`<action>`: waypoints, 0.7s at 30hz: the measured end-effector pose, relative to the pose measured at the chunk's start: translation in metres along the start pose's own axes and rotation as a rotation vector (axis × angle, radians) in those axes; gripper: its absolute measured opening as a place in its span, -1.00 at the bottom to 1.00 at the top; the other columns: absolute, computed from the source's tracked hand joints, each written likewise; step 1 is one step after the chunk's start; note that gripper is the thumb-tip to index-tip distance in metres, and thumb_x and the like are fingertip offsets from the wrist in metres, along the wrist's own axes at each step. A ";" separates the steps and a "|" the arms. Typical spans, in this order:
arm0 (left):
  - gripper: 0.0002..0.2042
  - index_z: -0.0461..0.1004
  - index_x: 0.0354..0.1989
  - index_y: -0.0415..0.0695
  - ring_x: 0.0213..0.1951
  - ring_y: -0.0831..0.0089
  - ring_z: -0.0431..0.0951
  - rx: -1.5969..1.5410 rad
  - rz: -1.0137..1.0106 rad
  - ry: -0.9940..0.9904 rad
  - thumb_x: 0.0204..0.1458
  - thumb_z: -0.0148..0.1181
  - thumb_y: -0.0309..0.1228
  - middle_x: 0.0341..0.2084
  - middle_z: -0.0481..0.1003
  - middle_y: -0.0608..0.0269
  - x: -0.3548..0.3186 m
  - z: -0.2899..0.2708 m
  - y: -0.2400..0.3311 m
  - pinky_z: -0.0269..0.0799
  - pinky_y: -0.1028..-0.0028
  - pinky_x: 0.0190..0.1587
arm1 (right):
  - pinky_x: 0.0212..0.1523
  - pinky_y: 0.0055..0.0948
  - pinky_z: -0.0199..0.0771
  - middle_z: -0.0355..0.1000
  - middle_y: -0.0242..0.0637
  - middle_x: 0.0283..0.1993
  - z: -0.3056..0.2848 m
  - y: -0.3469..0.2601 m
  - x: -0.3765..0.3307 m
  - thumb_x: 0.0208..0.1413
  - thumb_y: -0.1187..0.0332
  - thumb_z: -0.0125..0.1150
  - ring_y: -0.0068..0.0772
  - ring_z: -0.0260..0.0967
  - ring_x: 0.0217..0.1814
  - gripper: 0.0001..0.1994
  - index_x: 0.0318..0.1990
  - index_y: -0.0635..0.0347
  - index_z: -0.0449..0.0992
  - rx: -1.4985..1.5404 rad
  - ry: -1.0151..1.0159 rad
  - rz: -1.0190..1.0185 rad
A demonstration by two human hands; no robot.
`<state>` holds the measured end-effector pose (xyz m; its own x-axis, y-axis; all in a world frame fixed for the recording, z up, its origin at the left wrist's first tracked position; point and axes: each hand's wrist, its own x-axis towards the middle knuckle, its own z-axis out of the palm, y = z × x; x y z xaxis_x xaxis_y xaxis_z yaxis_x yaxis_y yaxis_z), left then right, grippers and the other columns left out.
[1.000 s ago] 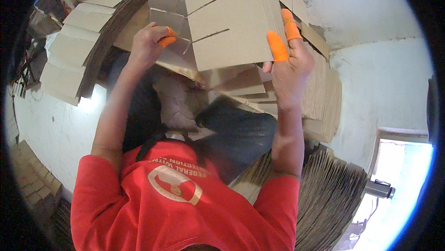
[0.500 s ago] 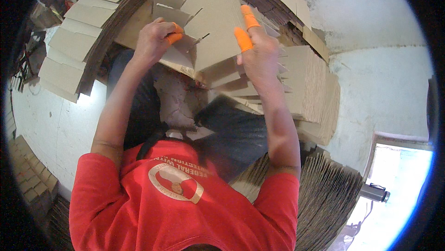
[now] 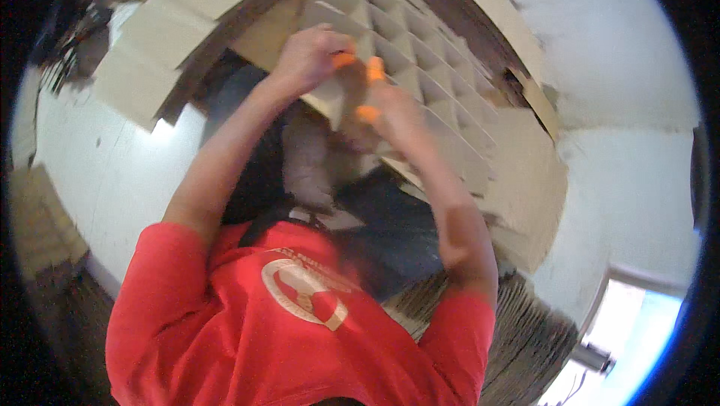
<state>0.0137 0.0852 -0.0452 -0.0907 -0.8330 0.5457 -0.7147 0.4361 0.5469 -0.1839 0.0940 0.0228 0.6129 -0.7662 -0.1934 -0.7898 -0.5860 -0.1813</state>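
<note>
A cardboard divider (image 3: 420, 48) of crossed strips stands before me, its square cells facing up. At its near left corner, my left hand (image 3: 309, 58) is closed on an outer strip, its fingers curled and orange covers on the tips. My right hand (image 3: 401, 112) is at the near edge, just right of the left hand. Its two orange-covered fingers bend around a cardboard strip there, though motion blurs the exact grip. A small piece of the divider (image 3: 354, 91) shows between the two hands.
Flat cardboard sheets (image 3: 176, 27) lie overlapped in a curved row at the left. More stacked cardboard (image 3: 529, 173) sits right of the divider. A large bundle of cardboard edges (image 3: 517, 331) stands by my right elbow. My dark-trousered legs are below the divider; a pale wall (image 3: 630, 181) rises at the right.
The flat sheet held upright over the strips is now down among them, and the divider shows open cells. Both hands have come closer together at its near corner. The whole view has shifted.
</note>
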 end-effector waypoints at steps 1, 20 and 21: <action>-0.88 0.56 -0.38 -0.06 -0.34 0.16 0.52 0.011 0.053 0.046 -0.09 0.28 -0.36 -0.43 0.56 0.25 0.000 0.006 -0.005 0.48 0.26 -0.26 | -0.25 -0.05 0.48 0.49 0.11 -0.28 0.001 0.007 0.000 0.01 0.35 0.26 0.14 0.48 -0.21 -0.58 0.02 0.36 0.39 0.094 0.057 -0.067; -0.27 0.22 0.26 0.04 0.32 0.01 0.09 0.051 0.488 -0.360 -0.21 0.28 -0.53 0.21 0.28 0.21 0.100 0.051 -0.019 0.08 0.04 0.27 | -0.15 -0.14 0.43 0.44 0.09 -0.08 0.042 0.080 -0.065 0.08 0.36 0.25 0.06 0.42 -0.05 -0.39 0.29 0.27 0.21 0.094 0.442 0.123; -0.35 0.30 0.19 0.00 0.27 0.00 0.16 0.067 0.477 -0.497 -0.20 0.27 -0.55 0.15 0.34 0.20 0.112 0.054 -0.019 0.13 0.04 0.22 | -0.18 -0.13 0.42 0.44 0.09 -0.11 0.044 0.077 -0.066 0.08 0.40 0.23 0.08 0.42 -0.08 -0.40 0.29 0.27 0.21 0.052 0.393 0.177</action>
<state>-0.0202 -0.0349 -0.0286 -0.7013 -0.6195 0.3527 -0.5577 0.7849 0.2700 -0.2837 0.1108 -0.0212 0.4038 -0.9018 0.1538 -0.8734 -0.4301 -0.2287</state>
